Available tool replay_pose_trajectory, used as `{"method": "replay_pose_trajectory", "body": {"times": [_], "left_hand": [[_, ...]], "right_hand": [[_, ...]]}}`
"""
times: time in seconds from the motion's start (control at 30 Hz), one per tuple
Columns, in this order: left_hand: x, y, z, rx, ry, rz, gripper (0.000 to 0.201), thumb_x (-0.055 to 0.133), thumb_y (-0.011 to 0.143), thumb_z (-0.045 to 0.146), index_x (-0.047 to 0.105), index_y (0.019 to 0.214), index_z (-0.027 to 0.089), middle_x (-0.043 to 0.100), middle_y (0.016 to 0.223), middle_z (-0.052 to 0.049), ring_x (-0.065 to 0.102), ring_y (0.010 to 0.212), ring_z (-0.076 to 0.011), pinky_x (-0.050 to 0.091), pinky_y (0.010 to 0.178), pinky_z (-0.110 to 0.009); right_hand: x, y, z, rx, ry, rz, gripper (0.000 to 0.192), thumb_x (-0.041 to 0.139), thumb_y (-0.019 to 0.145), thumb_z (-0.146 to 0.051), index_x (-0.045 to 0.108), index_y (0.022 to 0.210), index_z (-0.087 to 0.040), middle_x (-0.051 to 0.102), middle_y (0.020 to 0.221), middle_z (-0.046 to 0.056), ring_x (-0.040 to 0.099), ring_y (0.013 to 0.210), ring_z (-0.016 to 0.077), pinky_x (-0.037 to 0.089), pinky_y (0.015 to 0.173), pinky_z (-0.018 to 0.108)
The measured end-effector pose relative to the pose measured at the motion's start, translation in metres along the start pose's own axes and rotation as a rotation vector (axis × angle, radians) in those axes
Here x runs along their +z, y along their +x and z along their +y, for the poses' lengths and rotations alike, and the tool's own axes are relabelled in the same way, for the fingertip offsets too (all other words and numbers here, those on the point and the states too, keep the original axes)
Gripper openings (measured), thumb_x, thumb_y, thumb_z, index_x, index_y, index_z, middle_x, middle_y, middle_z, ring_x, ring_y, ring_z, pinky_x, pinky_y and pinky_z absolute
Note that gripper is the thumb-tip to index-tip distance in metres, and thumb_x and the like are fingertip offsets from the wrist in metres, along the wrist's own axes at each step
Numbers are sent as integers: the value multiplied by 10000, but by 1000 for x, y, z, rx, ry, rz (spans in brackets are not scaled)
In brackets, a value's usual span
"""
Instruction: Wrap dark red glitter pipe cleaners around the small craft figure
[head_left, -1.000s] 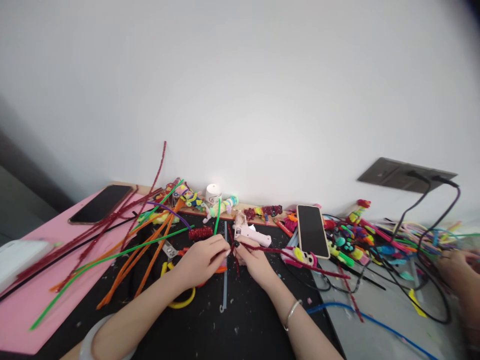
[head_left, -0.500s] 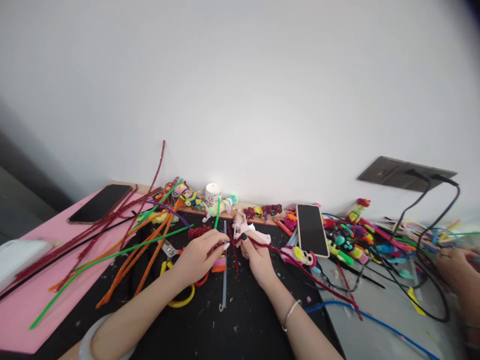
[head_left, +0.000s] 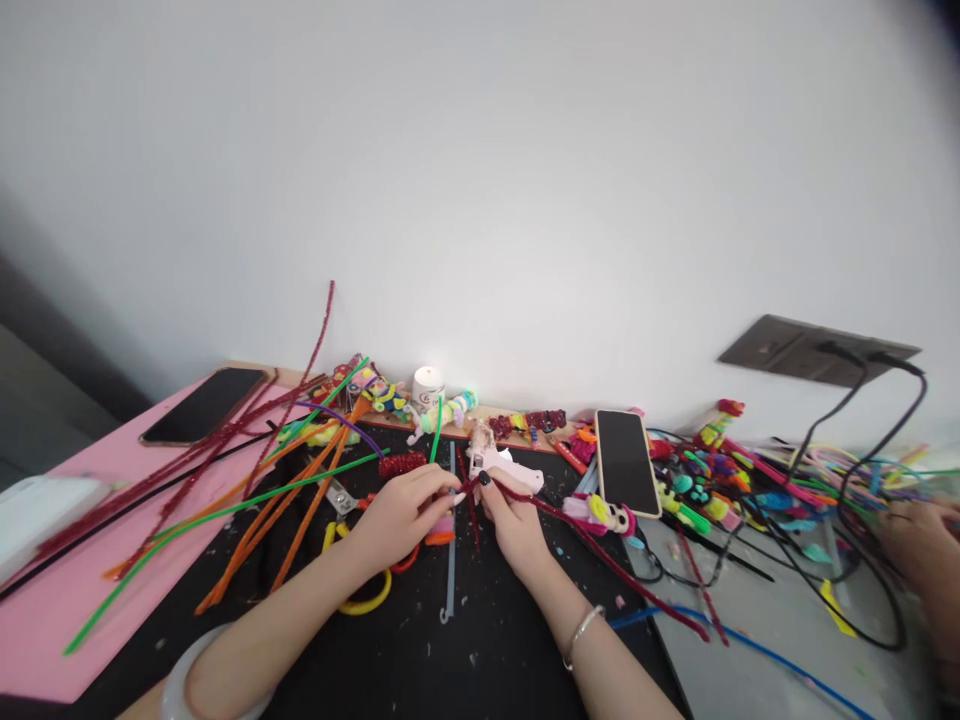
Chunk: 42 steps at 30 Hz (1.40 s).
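Clearly the work sits just in front of the pink glue gun, on the black mat. Left hand and right hand meet at one end of a dark red pipe cleaner, which trails from the fingertips away to the right of the glue gun and down toward the grey tabletop. Both hands are closed in a pinch on it: left thumb and forefinger nip the end, right fingers with dark nails hold it just beside them. Judged from its look, the pipe cleaner is very light, fuzzy and not slippery, soft to bend yet keeping whatever bend it is given because of a wire core; not fragile, though the cut end may prick. Best hold seems to be close to the spot being bent, pinched between fingertips, the long tail left free. Pose: both forearms come up from the lower edge, wrists low over the mat, palms turned inward toward each other, knuckles up; a pale bangle on the left wrist, a thin silver bracelet on the right. Left of the glue gun lie loose orange, green and red pipe cleaners and scissors; right of it a phone. Far to the right of the glue gun, another person's hand works among cables.
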<state>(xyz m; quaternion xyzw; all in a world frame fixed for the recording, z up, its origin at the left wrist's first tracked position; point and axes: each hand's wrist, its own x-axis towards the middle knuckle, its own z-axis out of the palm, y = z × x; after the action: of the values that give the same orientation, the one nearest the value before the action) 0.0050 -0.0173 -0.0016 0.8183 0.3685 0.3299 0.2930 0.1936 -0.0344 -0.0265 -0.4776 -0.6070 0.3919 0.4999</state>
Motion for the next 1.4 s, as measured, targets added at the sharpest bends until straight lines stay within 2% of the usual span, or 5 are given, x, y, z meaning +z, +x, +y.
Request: {"method": "replay_pose_trajectory", "body": {"times": [0.53,0.8,1.07,1.2,1.4], "left_hand": [[0,3,-1,-52,-107,49,188,480,942,217,654,886,176,678,836,-39,631,772,-186,479,749,-289],[-1,2,-1,-74,-99,108,190,492,925,235,664,880,167,646,797,-28,582,649,-162,453,635,-270],[-3,5,-5,-138,-136,224,167,521,922,270,637,839,182,584,694,21,479,566,-133,386,555,-247],[-5,6,-8,-154,-139,239,167,527,913,283,635,834,183,565,674,26,483,574,-138,390,558,-250],[-18,9,-15,-106,-66,132,157,526,904,276,637,843,184,563,702,23,467,575,-131,372,543,-241]], "right_hand": [[-2,1,-6,-38,-3,-49,340,482,982,-415,579,718,-225,436,587,-36,415,577,158,344,564,281],[-3,2,-18,-75,-32,-77,296,520,966,-400,608,750,-217,503,631,-32,449,589,148,382,598,278],[-5,1,-11,-69,25,44,317,506,969,-402,596,734,-209,511,647,-21,461,597,151,366,558,262],[-5,1,-18,-64,-61,18,318,487,961,-368,606,713,-209,491,597,-34,452,573,152,372,573,270],[-11,7,-16,-53,-162,-59,301,496,889,-304,574,612,-215,511,562,-32,487,583,158,371,580,269]]}}
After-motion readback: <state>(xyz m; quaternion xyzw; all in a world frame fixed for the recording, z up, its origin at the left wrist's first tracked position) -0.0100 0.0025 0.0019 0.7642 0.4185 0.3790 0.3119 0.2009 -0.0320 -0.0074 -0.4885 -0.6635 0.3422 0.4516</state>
